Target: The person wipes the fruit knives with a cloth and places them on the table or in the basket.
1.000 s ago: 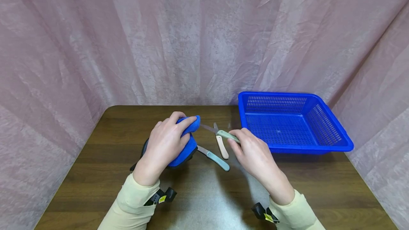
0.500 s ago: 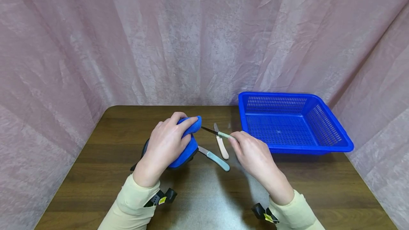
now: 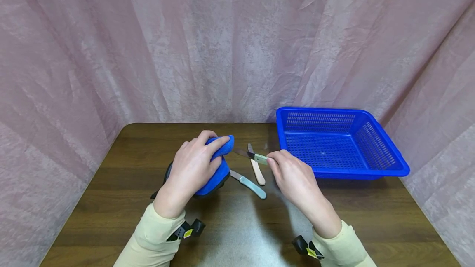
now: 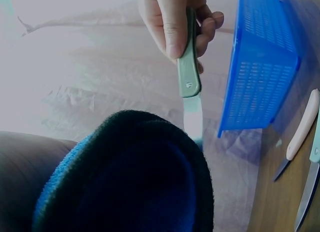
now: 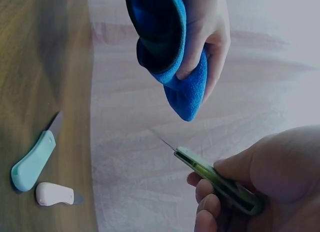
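A blue cloth [image 3: 215,176] with a dark edge is bunched in my left hand [image 3: 193,164], its fingers and thumb gripping a fold. My right hand [image 3: 295,178] pinches a folding knife by its green handle [image 4: 189,66], blade out and pointing left at the cloth. In the right wrist view the knife [image 5: 210,177] shows its slotted handle, and its thin blade stands below the cloth's lower tip. Two more unfolded knives lie on the table between my hands: a cream-handled knife [image 3: 257,172], partly under the held blade, and a light-blue-handled knife [image 3: 253,186] nearer me.
A blue perforated plastic basket [image 3: 297,172] stands at the back right of the brown wooden table [image 3: 237,234], just beyond my right hand. Pink curtains [image 3: 237,52] hang behind the table and along its sides.
The green knife turns about its length in my right hand, its blade and handle showing different faces. My left hand and the cloth stay nearly still.
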A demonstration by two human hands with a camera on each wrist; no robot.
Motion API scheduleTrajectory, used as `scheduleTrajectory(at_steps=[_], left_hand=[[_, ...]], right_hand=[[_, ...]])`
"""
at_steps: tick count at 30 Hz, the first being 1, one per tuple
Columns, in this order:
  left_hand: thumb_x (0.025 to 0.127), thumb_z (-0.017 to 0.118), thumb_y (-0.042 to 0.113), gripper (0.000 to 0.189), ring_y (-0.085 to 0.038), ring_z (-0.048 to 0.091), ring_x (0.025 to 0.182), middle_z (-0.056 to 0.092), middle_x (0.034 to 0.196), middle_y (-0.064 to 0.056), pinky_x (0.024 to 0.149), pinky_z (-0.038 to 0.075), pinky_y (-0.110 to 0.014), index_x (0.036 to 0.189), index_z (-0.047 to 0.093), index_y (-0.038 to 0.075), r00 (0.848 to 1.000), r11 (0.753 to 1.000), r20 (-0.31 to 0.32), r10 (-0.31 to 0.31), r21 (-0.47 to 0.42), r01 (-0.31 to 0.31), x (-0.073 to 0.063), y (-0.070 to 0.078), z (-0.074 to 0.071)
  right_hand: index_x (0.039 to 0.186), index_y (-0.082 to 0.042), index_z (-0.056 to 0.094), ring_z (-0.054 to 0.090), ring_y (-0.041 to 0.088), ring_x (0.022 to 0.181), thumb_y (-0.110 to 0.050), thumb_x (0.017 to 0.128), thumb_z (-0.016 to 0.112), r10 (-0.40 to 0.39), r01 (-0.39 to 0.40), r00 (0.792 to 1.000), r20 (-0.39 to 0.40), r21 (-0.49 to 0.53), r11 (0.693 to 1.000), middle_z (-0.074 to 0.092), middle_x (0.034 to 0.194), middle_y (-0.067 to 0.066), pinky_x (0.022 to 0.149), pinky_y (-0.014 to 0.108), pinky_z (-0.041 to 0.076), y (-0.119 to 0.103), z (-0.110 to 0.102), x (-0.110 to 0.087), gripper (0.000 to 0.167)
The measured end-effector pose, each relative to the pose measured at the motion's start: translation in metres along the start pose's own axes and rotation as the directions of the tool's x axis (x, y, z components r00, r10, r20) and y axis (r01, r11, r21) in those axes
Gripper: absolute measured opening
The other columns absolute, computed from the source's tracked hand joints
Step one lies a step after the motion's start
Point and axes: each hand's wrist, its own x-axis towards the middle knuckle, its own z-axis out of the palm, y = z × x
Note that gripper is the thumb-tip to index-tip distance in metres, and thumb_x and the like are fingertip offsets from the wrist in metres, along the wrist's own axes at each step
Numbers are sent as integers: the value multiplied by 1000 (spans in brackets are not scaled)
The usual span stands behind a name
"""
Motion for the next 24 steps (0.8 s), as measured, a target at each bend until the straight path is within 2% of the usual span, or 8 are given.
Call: scheduleTrajectory(at_steps=[7, 15, 24], left_hand=[[99, 80, 19, 52, -33, 72, 114, 65, 142, -13, 90, 57, -53, 151, 71, 24, 1000, 1000, 3, -3, -3, 3, 0, 1, -1], [99, 80, 18, 51, -33, 72, 112, 66, 141, -13, 89, 56, -51, 149, 73, 24, 1000, 1000, -15, 18, 1, -18, -1, 4, 0], [97, 82, 18, 50, -33, 74, 109, 67, 138, -13, 88, 58, -51, 147, 74, 24, 997, 998, -36, 63, 10, -62, -2, 11, 4]], right_hand=[[121, -7, 79, 66, 25, 76, -7, 107, 70, -43, 43, 999, -28, 8, 999, 71, 94, 4, 64, 47, 54, 2, 0, 0, 16], [125, -8, 78, 65, 26, 74, -6, 108, 68, -29, 29, 1000, -6, 15, 999, 70, 93, 5, 61, 45, 52, 1, 0, -1, 19], [129, -6, 77, 59, 21, 73, -12, 101, 81, -12, 11, 1000, 14, 49, 999, 70, 95, 6, 61, 42, 50, 1, -1, 1, 29]])
